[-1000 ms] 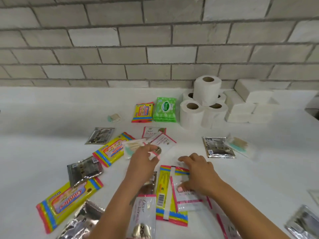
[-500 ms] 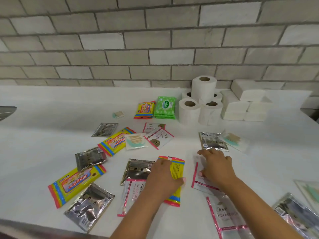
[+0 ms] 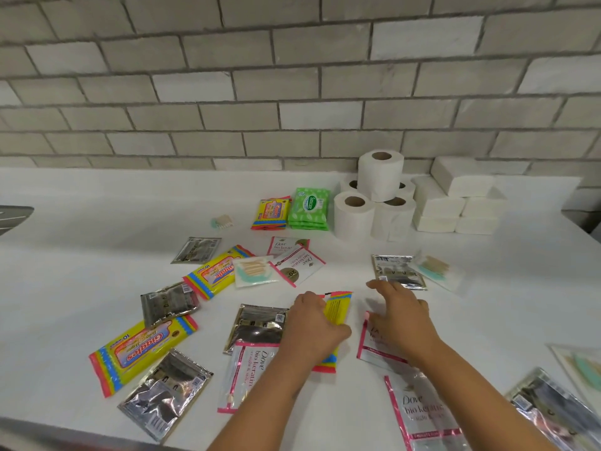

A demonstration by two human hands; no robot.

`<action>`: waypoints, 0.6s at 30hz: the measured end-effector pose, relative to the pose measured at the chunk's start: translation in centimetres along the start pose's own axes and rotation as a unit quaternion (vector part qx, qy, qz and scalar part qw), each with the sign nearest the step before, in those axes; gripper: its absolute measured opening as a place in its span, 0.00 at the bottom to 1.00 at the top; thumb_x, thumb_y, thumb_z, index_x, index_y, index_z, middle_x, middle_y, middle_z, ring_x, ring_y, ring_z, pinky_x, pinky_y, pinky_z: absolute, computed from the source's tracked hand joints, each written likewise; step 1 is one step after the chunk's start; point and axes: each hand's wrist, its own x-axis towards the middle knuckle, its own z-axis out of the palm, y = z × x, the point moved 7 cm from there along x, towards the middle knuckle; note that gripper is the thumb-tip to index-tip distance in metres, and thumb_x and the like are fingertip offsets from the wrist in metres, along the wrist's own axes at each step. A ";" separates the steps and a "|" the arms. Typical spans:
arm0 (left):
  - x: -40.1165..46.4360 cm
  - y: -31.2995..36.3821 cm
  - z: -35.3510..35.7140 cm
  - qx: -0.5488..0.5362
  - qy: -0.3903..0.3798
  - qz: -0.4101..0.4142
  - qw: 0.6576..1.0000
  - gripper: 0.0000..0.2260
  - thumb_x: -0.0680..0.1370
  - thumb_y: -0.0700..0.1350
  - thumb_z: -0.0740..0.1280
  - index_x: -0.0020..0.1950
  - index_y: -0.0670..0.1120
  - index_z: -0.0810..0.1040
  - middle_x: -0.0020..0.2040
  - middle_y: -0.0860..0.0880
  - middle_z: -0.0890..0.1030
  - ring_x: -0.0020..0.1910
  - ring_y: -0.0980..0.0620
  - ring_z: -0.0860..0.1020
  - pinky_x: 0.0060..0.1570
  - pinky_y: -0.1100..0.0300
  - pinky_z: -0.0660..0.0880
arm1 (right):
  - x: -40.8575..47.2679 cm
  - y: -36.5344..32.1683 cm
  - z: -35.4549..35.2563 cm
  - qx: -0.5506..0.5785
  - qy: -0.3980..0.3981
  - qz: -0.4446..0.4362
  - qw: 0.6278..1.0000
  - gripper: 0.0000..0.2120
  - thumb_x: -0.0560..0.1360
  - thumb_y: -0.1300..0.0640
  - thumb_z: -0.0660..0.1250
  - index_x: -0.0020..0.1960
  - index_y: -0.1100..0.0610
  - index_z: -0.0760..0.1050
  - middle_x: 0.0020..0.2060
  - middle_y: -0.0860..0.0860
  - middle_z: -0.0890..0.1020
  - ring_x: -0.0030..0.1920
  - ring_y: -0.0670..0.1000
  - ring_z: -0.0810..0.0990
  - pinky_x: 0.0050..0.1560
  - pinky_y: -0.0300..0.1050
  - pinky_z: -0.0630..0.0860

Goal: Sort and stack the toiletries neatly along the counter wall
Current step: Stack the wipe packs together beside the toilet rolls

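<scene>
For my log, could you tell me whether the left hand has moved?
Yes: the left hand drew back from the far Dove sachet onto the yellow pack.

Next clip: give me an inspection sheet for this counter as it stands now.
Surface: white counter, against a brick wall.
Job's things: toilet rolls, tissue packs and green wipes stacked by the wall; sachets and yellow packets scattered in front.
Clutter: nothing seen.
Hands: left hand grips a yellow packet; right hand rests on a pink-edged sachet.
Cables: nothing seen.
Surroundings: grey object at the left edge.
</scene>
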 end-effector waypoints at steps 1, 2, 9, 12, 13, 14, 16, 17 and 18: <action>0.3 -0.2 -0.5 -0.050 -0.004 -0.022 0.999 0.21 0.66 0.48 0.71 0.56 0.47 0.72 0.54 0.50 0.72 0.53 0.53 0.73 0.46 0.62 0.70 | 0.0 -0.3 -0.1 0.012 -0.001 -0.009 1.000 0.26 0.74 0.53 0.67 0.70 0.45 0.63 0.65 0.48 0.70 0.67 0.51 0.67 0.63 0.49 0.62; 0.6 -0.4 -0.9 -0.096 -0.014 -0.040 0.994 0.18 0.65 0.48 0.71 0.53 0.48 0.74 0.52 0.52 0.75 0.51 0.53 0.74 0.42 0.63 0.70 | 0.1 -0.6 -0.2 0.022 -0.002 -0.020 1.000 0.27 0.74 0.55 0.67 0.70 0.45 0.63 0.65 0.48 0.70 0.67 0.51 0.67 0.63 0.49 0.63; -0.1 -1.3 -1.7 -0.527 -0.192 -0.166 0.811 0.15 0.68 0.49 0.67 0.48 0.40 0.78 0.36 0.41 0.81 0.31 0.46 0.80 0.31 0.61 0.76 | 0.5 -2.8 0.5 0.179 -0.036 -0.052 0.982 0.30 0.73 0.57 0.70 0.71 0.50 0.63 0.63 0.49 0.70 0.61 0.49 0.72 0.56 0.38 0.67; 0.9 -2.2 -2.0 -0.584 -0.188 -0.139 0.777 0.34 0.55 0.55 0.79 0.54 0.39 0.77 0.45 0.40 0.81 0.38 0.45 0.81 0.27 0.60 0.78 | 0.7 -3.2 1.2 0.288 -0.062 -0.001 0.956 0.30 0.73 0.54 0.70 0.72 0.50 0.61 0.59 0.46 0.69 0.56 0.49 0.74 0.50 0.39 0.68; 1.0 -2.4 -1.8 -0.592 -0.206 -0.136 0.767 0.40 0.48 0.55 0.81 0.57 0.40 0.79 0.48 0.40 0.81 0.41 0.43 0.81 0.30 0.58 0.79 | 0.8 -3.3 1.6 0.325 -0.076 0.024 0.942 0.31 0.73 0.53 0.70 0.72 0.50 0.60 0.59 0.46 0.69 0.56 0.51 0.76 0.50 0.41 0.70; 0.8 -2.1 -1.6 -0.608 -0.235 -0.129 0.747 0.41 0.46 0.54 0.82 0.57 0.40 0.80 0.49 0.39 0.81 0.43 0.42 0.81 0.34 0.56 0.81 | 0.9 -3.3 2.1 0.366 -0.094 0.049 0.925 0.30 0.74 0.52 0.70 0.72 0.51 0.60 0.60 0.48 0.71 0.55 0.52 0.77 0.50 0.44 0.73; 1.1 -2.2 -1.3 -0.646 -0.249 -0.127 0.710 0.41 0.46 0.51 0.82 0.56 0.38 0.81 0.48 0.39 0.82 0.43 0.40 0.82 0.40 0.50 0.81 | 0.7 -3.8 3.1 0.475 -0.139 0.105 0.862 0.27 0.75 0.54 0.68 0.71 0.53 0.61 0.57 0.53 0.77 0.48 0.53 0.81 0.48 0.48 0.76; 0.9 -1.9 -1.4 -0.662 -0.250 -0.125 0.696 0.38 0.45 0.50 0.82 0.53 0.38 0.83 0.46 0.39 0.83 0.41 0.40 0.83 0.40 0.48 0.81 | 0.6 -4.2 3.6 0.530 -0.167 0.125 0.822 0.24 0.76 0.55 0.66 0.69 0.55 0.62 0.54 0.56 0.79 0.44 0.54 0.82 0.46 0.49 0.77; 1.2 -2.1 -1.4 -0.674 -0.235 -0.124 0.690 0.34 0.44 0.49 0.81 0.47 0.38 0.84 0.44 0.39 0.83 0.39 0.40 0.83 0.39 0.48 0.81 | 0.5 -4.8 4.0 0.567 -0.195 0.133 0.789 0.21 0.77 0.56 0.65 0.67 0.57 0.64 0.50 0.57 0.82 0.41 0.54 0.82 0.46 0.51 0.78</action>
